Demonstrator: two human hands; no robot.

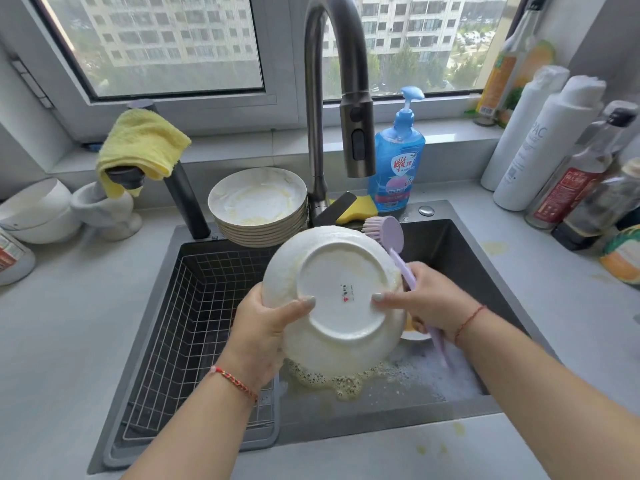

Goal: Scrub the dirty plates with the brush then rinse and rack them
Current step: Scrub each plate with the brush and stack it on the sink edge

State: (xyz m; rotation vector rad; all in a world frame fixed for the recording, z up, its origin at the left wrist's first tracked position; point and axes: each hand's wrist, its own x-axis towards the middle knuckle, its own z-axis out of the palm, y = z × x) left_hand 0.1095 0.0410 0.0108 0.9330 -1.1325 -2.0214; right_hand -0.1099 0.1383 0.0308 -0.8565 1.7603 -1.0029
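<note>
Grip, left hand (266, 327): curled on my plate (334, 299) at its 8 o'clock rim, underside facing me, over the sink (450, 244). Grip, right hand (426, 299): wrapped round the brush (384, 233) handle, thumb on plate; bristles at plate's 1 o'clock, handle running toward 5.

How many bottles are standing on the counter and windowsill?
About 7: a blue soap bottle behind the sink; one bottle on the sill; about five crowded at right, overlapping, so some may be hidden.
</note>
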